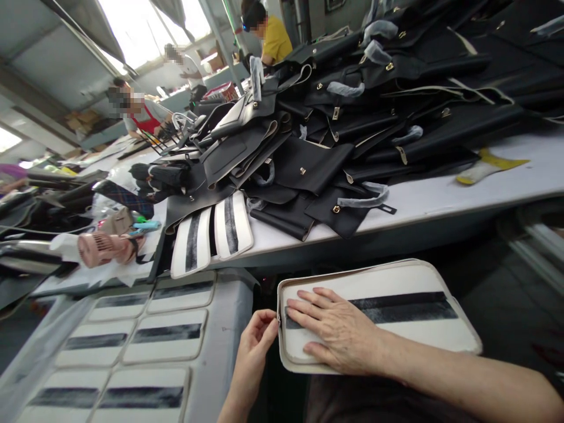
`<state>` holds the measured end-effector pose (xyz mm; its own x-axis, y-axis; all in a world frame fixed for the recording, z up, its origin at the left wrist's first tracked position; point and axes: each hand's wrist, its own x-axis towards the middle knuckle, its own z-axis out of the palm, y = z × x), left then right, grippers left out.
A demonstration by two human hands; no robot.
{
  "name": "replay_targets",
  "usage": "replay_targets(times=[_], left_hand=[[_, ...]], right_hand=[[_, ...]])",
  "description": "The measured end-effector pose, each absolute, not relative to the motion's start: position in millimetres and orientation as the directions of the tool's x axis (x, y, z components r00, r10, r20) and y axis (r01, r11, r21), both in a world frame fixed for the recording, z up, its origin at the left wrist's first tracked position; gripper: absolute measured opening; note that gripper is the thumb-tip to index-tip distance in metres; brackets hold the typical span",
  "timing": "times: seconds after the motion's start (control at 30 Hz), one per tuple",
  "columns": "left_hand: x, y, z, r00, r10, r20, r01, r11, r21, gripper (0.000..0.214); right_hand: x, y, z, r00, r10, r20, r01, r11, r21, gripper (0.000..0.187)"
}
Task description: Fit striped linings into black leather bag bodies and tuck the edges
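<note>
A white padded panel (396, 282) with a dark glue stripe lies across my lap at bottom centre. My right hand (337, 329) rests flat on its left end, fingers stretched out. My left hand (258, 338) pinches the panel's left edge between thumb and fingers. Several similar striped white panels (163, 338) lie side by side on the grey surface to my left. Two more striped panels (211, 232) lean at the table's front edge.
A big heap of black leather bag pieces (352, 117) with gold clasps covers the white table (462, 188). A pink handheld fan (103, 247) lies at left. A yellow-white piece (484, 167) sits at right. Three other people work at the far tables.
</note>
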<state>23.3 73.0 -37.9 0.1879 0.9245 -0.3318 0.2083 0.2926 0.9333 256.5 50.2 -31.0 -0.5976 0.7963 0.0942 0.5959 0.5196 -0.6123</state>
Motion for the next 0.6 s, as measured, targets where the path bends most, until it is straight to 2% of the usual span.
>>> replay_targets(times=[0.1, 0.17, 0.3, 0.4, 0.6], left_hand=[[23, 62, -41, 0.127, 0.919, -0.373, 0.24, 0.336, 0.911, 0.043], [28, 56, -38, 0.078, 0.932, -0.354, 0.357, 0.306, 0.883, 0.043], [42, 46, -29, 0.002, 0.996, -0.087, 0.664, 0.064, 0.745, 0.029], [51, 43, -28, 0.034, 0.994, 0.105, 0.779, -0.092, 0.62, 0.021], [53, 43, -36, 0.116, 0.977, 0.18, 0.816, -0.197, 0.544, 0.018]], right_hand=[[256, 50, -33, -0.594, 0.798, 0.104, 0.594, 0.522, -0.612, 0.062], [257, 50, -33, -0.593, 0.798, 0.108, 0.592, 0.523, -0.613, 0.062], [258, 51, -30, -0.588, 0.802, 0.105, 0.596, 0.517, -0.614, 0.062], [258, 51, -29, -0.586, 0.803, 0.107, 0.595, 0.516, -0.616, 0.062], [259, 50, -29, -0.598, 0.798, 0.082, 0.588, 0.506, -0.631, 0.063]])
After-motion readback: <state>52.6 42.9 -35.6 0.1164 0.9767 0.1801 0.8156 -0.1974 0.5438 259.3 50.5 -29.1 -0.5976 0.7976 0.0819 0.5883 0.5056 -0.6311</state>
